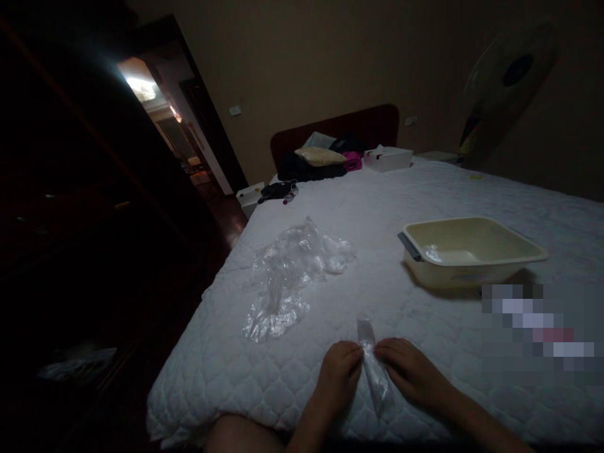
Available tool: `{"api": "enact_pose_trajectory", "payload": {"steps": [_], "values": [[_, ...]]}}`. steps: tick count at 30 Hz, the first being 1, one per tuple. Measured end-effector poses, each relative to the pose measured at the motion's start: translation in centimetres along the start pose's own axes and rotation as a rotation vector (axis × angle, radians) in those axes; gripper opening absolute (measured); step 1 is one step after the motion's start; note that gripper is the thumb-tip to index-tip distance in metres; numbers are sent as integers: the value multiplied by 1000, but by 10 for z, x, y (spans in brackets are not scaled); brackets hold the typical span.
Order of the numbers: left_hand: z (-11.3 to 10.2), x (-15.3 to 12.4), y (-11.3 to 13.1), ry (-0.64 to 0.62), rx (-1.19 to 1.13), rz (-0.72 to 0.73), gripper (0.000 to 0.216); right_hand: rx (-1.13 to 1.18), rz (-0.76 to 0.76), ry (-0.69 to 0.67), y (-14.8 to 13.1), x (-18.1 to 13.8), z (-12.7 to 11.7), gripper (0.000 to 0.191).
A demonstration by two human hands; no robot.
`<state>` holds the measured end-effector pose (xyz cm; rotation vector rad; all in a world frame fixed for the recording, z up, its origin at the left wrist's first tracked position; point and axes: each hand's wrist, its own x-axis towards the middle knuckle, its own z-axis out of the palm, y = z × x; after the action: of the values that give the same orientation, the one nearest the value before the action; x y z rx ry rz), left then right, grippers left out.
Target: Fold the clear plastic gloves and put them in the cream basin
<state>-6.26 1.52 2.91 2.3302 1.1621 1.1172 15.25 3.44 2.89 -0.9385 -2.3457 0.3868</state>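
I'd guess the film point(376, 377), left of the tub point(453, 272) on the person's side, is light, limp, slippery and easily torn, best held at its gathered middle, where left hand point(342, 372) and right hand point(408, 368) pinch it with their fingertips.

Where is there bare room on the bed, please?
Bare white quilt separates the crumpled clear plastic from the cream rectangular tub; another patch runs from the tub to the white box. It's crowded where the left hand and right hand hold a clear plastic strip.
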Motion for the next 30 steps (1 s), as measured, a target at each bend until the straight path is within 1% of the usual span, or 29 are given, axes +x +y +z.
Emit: {"api": "enact_pose_trajectory", "payload": {"steps": [7, 13, 16, 19, 24, 28, 30], "values": [[3, 2, 2, -33, -15, -96, 16, 13, 44, -30, -3, 2, -2, 25], [5, 2, 4, -29, 6, -159, 13, 56, 60, -42, -3, 2, -4, 35], [6, 2, 6, -15, 17, -166, 14, 90, 86, -27, -1, 2, -1, 28], [7, 3, 8, -11, 23, -146, 12, 146, 165, -10, -2, 5, 1, 20], [9, 5, 9, 20, 30, -181, 11, 167, 319, -22, -7, 12, 4, 25], [10, 8, 9, -3, 24, -186, 24, 138, 400, -12, -9, 16, 8, 26], [12, 10, 10, -20, 32, -214, 15, 118, 425, 2, -10, 17, 8, 29]]}}
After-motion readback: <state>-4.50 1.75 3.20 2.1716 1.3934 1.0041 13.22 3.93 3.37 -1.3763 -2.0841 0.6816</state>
